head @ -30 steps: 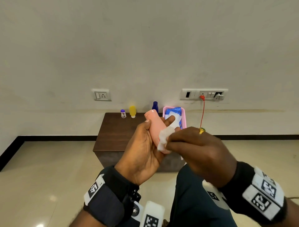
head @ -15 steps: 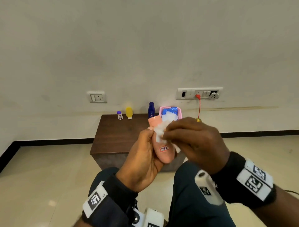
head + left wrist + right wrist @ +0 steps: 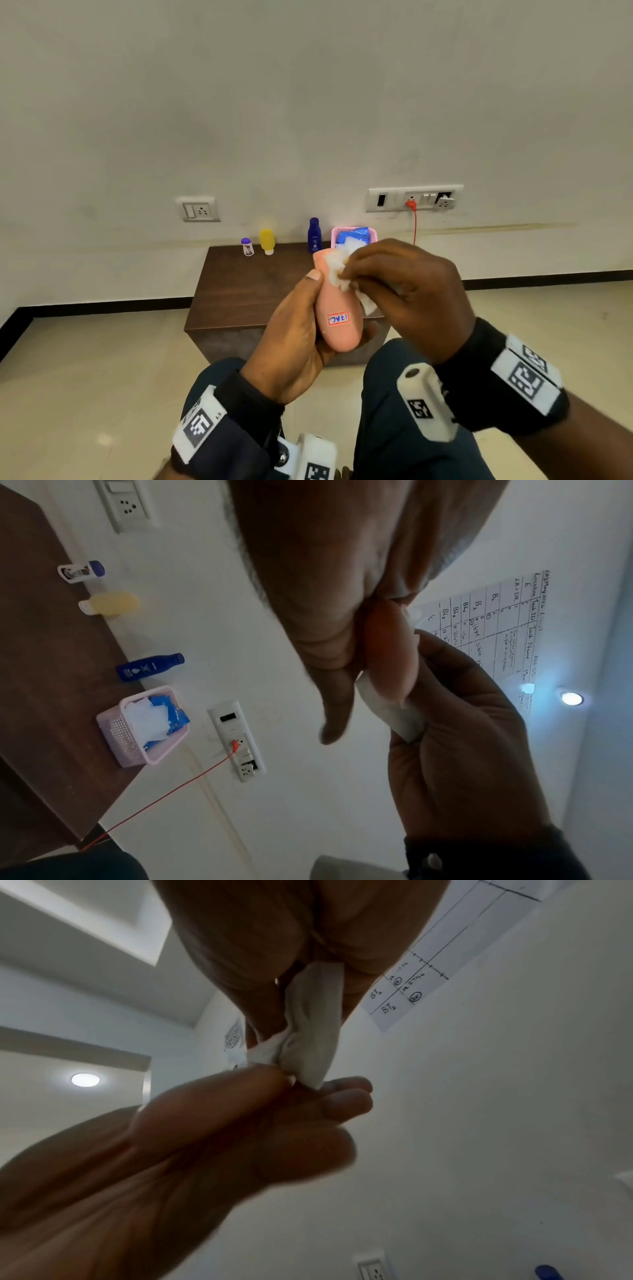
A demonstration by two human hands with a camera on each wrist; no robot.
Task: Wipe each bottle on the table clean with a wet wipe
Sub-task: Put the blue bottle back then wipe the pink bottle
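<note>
While left hand [image 3: 294, 335] grips pink bottle [image 3: 339, 308] above lap, in front of table [image 3: 246, 291], right hand [image 3: 407, 294] fingers pinch wet wipe [image 3: 337, 272] against bottle's upper end. Beyond bottle, on table's far edge: pink basket [image 3: 371, 234], blue bottle [image 3: 314, 235], yellow bottle [image 3: 267, 241], small white bottle [image 3: 247, 246].

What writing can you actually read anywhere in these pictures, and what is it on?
"NIVEA": dark blue bottle.
"BT2", twice: wall chart.
"Task ID", "Task Name", "B2": the same chart in the left wrist view; its smaller handwriting is unreadable.
Sticker on the pink bottle: handwritten, upside down, unclear.
</note>
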